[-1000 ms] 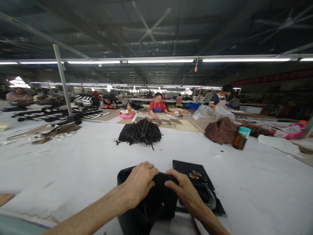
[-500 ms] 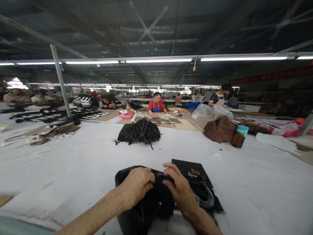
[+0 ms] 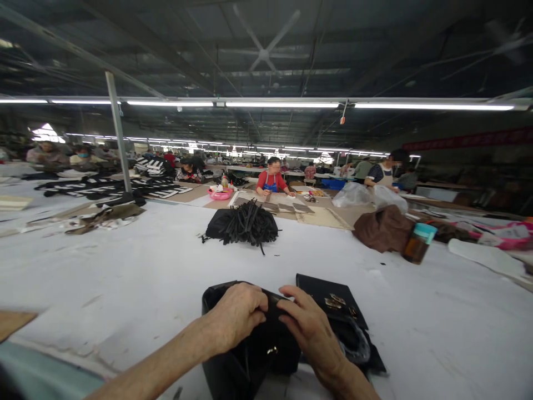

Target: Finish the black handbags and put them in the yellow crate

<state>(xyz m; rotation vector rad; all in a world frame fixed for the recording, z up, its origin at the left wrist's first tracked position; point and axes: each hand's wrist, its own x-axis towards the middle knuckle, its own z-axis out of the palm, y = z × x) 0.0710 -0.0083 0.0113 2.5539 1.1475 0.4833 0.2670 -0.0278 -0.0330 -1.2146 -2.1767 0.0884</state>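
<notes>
A black bag [image 3: 245, 361] stands on the white table [image 3: 125, 278] right in front of me. My left hand [image 3: 235, 314] is curled over its top edge, fingers closed on the rim. My right hand [image 3: 310, 330] grips the same edge from the right, fingers bent over it. A small metal fitting shows on the bag's front below my hands. Just right of the bag lies a flat black piece [image 3: 331, 297] with small gold metal parts on it, and a crumpled clear plastic wrap [image 3: 358, 347] beside my right wrist.
A heap of black straps [image 3: 245, 225] lies mid-table. A brown bundle [image 3: 383, 228] and an amber jar with a teal lid [image 3: 418, 241] sit at the right. A person in red works at the far table, others further back. A steel post [image 3: 119, 141] rises at left.
Both hands have shifted slightly on the bag's top edge, the right fingers curling lower over it. The view has moved a little; the bag stays in place.
</notes>
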